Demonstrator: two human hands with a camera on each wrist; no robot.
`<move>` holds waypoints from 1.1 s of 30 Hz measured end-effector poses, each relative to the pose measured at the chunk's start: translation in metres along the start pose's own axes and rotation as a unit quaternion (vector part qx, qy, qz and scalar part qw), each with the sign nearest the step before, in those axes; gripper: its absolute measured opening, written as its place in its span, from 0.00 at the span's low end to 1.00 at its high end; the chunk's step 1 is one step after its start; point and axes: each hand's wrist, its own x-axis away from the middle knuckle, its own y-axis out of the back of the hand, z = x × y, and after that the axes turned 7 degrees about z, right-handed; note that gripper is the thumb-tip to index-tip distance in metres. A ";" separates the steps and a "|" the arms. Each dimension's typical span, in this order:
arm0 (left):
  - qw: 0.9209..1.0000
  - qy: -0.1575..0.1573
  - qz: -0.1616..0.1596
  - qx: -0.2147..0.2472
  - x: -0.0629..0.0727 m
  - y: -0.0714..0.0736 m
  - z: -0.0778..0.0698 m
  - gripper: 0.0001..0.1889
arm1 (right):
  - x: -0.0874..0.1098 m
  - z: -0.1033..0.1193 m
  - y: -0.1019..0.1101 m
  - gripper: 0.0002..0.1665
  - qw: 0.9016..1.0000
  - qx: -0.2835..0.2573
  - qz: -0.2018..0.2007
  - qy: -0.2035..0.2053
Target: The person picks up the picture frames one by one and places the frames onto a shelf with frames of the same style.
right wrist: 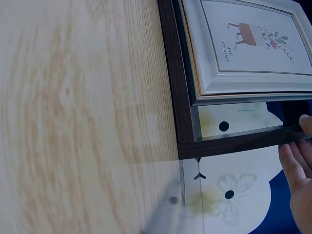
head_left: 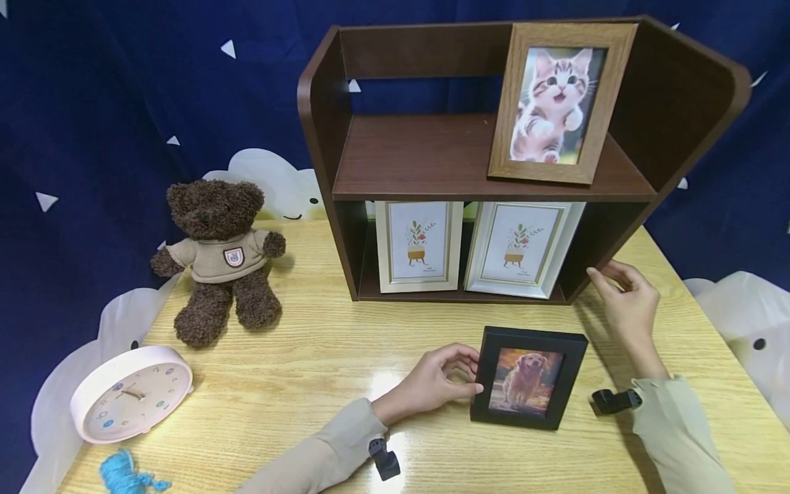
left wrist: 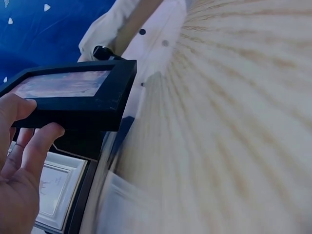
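Observation:
A black photo frame (head_left: 484, 374) with a dog picture is held by its left edge in my left hand (head_left: 441, 377). In the left wrist view, the thumb lies on the face of the black frame (left wrist: 92, 114) and the fingers are behind it. My right hand (head_left: 629, 302) grips the lower right side panel of the dark brown shelf (head_left: 420, 158). In the right wrist view, thumb and fingers lie on either side of that panel (right wrist: 243, 142). On the shelf's lower level stand a cream photo frame (head_left: 420, 247) and a silver-white photo frame (head_left: 521, 250).
A wooden photo frame (head_left: 503, 116) with a cat picture leans at the right of the upper level. On the left of the table (head_left: 308, 350) are a brown teddy bear (head_left: 219, 257), a pink-white clock (head_left: 132, 394) and blue yarn (head_left: 126, 473). A dark blue curtain hangs behind.

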 end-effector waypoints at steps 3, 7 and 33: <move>1.000 -0.011 0.000 -0.001 0.001 0.003 -0.002 0.21 | 0.000 0.000 0.000 0.11 1.000 -0.003 0.000 0.000; 0.999 -0.039 -0.002 -0.011 0.002 0.009 -0.007 0.20 | 0.000 0.001 0.000 0.11 1.000 -0.001 0.001 0.001; 0.996 -0.056 -0.025 -0.059 0.013 0.052 -0.058 0.21 | 0.002 0.002 0.000 0.11 1.000 0.012 0.004 0.005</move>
